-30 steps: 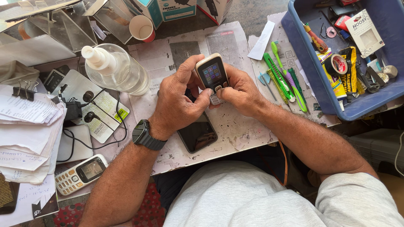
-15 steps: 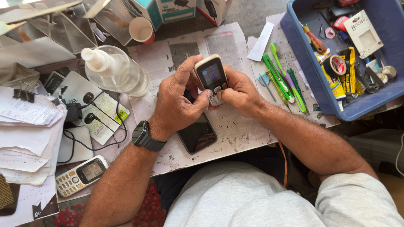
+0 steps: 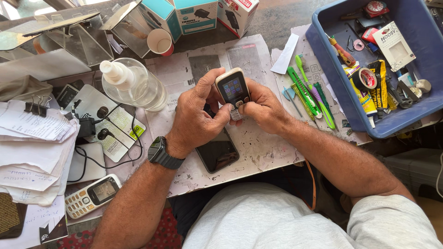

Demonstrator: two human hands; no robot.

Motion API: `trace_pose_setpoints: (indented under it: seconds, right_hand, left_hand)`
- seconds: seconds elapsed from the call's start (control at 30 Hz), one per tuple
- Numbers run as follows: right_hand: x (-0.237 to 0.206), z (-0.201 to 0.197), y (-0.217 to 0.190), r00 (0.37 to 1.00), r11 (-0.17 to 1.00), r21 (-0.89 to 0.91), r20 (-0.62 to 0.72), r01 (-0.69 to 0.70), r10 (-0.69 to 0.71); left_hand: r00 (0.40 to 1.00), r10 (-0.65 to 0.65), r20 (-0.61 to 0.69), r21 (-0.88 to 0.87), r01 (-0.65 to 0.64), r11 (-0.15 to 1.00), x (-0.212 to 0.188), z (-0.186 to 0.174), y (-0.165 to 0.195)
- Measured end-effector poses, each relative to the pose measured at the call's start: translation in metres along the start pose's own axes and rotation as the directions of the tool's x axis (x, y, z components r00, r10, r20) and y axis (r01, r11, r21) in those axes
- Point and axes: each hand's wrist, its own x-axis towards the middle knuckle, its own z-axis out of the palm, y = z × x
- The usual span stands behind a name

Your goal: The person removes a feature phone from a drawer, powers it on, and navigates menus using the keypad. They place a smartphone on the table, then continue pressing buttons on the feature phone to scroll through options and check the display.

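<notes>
Three phones are in view: a small keypad phone (image 3: 233, 91) with its screen lit, a black smartphone (image 3: 217, 152) lying face up on the worktop (image 3: 267, 152), and a white keypad phone (image 3: 92, 195) at the lower left edge beside a stack of papers (image 3: 32, 152). There is one clear spray bottle (image 3: 134, 84), one paper cup (image 3: 160, 42), three small boxes (image 3: 198, 14) along the far edge, one blue plastic tub (image 3: 332, 27) of tools on the right, and one pair of wired earphones (image 3: 104, 122) on a card. Several green and purple tools (image 3: 309, 90) lie between the tub and the hands. The small keypad phone sits upright between both hands, above the worktop and just over the top end of the black smartphone. The left hand (image 3: 198, 115), with a dark watch (image 3: 162, 153) at its wrist, wraps the phone's left side, its thumb on the lower keypad. The right hand (image 3: 263, 108) closes on the right side, thumb by the keys. Both hands are together, clamped on that phone.
</notes>
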Motion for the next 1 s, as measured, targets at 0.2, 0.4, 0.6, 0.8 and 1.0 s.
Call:
trace_pose_setpoints:
  seconds: [0.2, 0.4, 0.6, 0.8, 1.0]
  right_hand:
    - [-0.0006, 0.0004, -0.0014, 0.999, 0.999, -0.01, -0.017, -0.031, 0.031]
    - [-0.0005, 0.0008, -0.001, 1.0, 1.0, -0.007, -0.009, -0.007, 0.007]
    - [-0.0002, -0.0002, -0.001, 1.0, 1.0, -0.03, 0.001, -0.01, 0.01]
    - [-0.0005, -0.0002, -0.0016, 1.0, 1.0, -0.028, 0.012, -0.003, 0.003]
    - [-0.0021, -0.001, -0.0018, 1.0, 1.0, 0.012, 0.02, 0.009, -0.009]
  left_hand:
    - [1.0, 0.01, 0.0, 0.0, -0.01, 1.0, 0.0005, -0.0003, 0.0003]
    - [1.0, -0.012, 0.008, -0.012, 0.012, 1.0, 0.0003, -0.0002, -0.0001]
    - [1.0, -0.004, 0.013, -0.015, 0.005, 1.0, 0.0005, 0.0001, -0.0015]
    - [1.0, 0.0, 0.013, -0.004, 0.0, 1.0, 0.0003, 0.0003, -0.0012]
    - [1.0, 0.008, 0.008, -0.02, -0.008, 1.0, -0.0007, 0.0004, -0.0007]
